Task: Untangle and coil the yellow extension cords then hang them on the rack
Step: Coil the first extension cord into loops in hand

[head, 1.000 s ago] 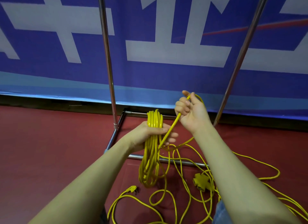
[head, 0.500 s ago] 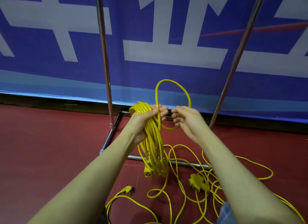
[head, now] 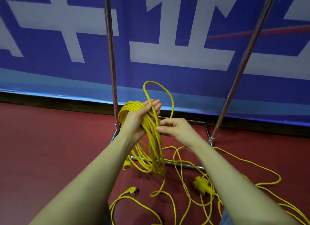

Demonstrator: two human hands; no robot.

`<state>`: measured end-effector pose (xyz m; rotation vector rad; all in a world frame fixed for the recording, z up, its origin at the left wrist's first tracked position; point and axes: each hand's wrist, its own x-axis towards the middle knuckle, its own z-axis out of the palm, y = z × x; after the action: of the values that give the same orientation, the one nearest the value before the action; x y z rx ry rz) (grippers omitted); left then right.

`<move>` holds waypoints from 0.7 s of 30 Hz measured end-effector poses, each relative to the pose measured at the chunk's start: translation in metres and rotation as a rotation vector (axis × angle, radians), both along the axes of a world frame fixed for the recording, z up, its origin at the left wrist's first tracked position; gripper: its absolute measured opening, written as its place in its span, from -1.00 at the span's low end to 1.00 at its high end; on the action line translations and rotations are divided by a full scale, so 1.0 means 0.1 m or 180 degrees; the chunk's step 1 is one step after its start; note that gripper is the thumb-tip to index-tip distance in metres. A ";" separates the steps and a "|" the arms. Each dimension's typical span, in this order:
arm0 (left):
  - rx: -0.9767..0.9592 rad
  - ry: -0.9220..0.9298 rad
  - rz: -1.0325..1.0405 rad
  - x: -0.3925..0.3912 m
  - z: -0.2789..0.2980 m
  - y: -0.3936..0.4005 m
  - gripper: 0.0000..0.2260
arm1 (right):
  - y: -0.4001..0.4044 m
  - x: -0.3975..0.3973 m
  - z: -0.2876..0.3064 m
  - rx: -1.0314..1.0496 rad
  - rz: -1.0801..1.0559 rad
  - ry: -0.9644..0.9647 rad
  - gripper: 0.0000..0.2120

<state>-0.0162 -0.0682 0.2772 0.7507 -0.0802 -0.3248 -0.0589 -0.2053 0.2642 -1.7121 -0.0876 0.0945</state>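
The step in hand looks like coiling: one more loop is being laid onto the bundle, and nothing is on the rack yet. On the left, the left hand (head: 139, 119) carries the coil (head: 151, 141) across its palm, fingers nearly straight and held together, the thumb over the strands. The coil hangs down in front of the rack (head: 111, 74), with a socket end (head: 126, 164) dangling beside it. A fresh loop (head: 159, 94) stands above the fingertips. To the right, the right hand (head: 174, 128) pinches that strand between thumb and fingers. Next, I judge, the loop must drop onto the palm and more slack be drawn up from the loose cord (head: 184, 188) on the floor (head: 50, 149), past the power block (head: 202, 184). No containers are in view.
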 end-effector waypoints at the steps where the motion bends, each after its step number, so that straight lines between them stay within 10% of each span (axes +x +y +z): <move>1: 0.0014 0.0009 -0.0009 0.01 -0.01 0.01 -0.87 | 0.01 0.00 0.02 0.0071 -0.0055 0.0013 -0.86; 21: 0.1228 -0.0408 -0.1349 -0.14 -0.18 0.04 -0.84 | -0.23 0.16 0.39 0.3114 -0.1170 0.0188 -0.84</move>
<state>-0.0302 -0.0641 0.2588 1.1386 -0.3065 -0.7084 -0.0428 -0.2285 0.3029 -0.7256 0.2007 -0.1544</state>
